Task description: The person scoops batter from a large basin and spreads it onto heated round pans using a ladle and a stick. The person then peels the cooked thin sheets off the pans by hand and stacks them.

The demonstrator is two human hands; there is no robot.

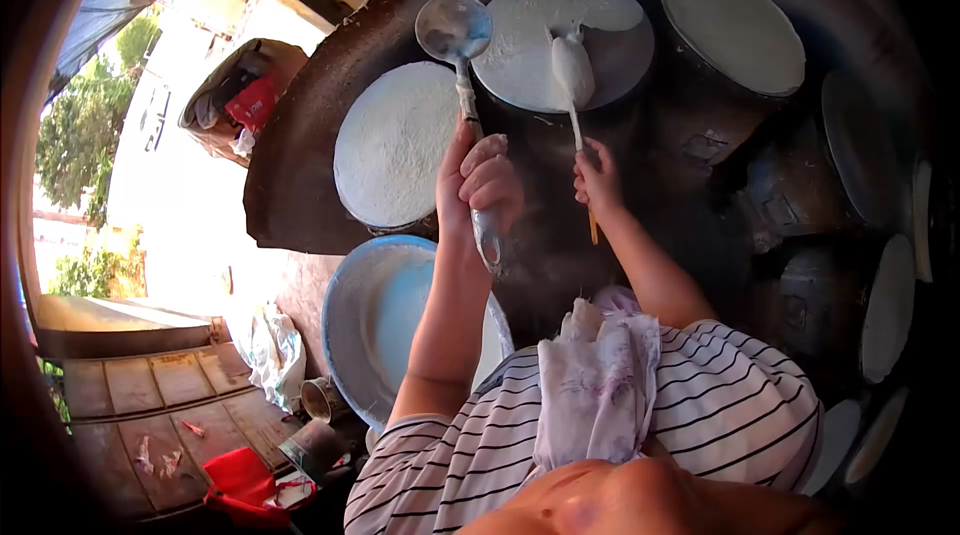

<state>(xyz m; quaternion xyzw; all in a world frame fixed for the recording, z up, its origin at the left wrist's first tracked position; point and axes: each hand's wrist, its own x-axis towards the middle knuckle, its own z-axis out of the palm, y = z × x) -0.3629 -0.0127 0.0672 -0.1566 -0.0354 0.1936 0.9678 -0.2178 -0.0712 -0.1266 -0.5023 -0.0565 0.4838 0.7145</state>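
My left hand is closed round the handle of a metal ladle, whose bowl is held up between two round plates. My right hand grips the thin handle of a white-coated spreader. The spreader lies over the back middle plate, where white batter covers the left and top and a darker grey area shows at the right. White batter with a rough surface covers the left plate. Another plate, at the back right, is evenly white.
A blue-rimmed basin with white liquid stands near my left arm. Dark round stoves with plates line the right side. At the lower left are a white plastic bag, a red cloth and a metal cup.
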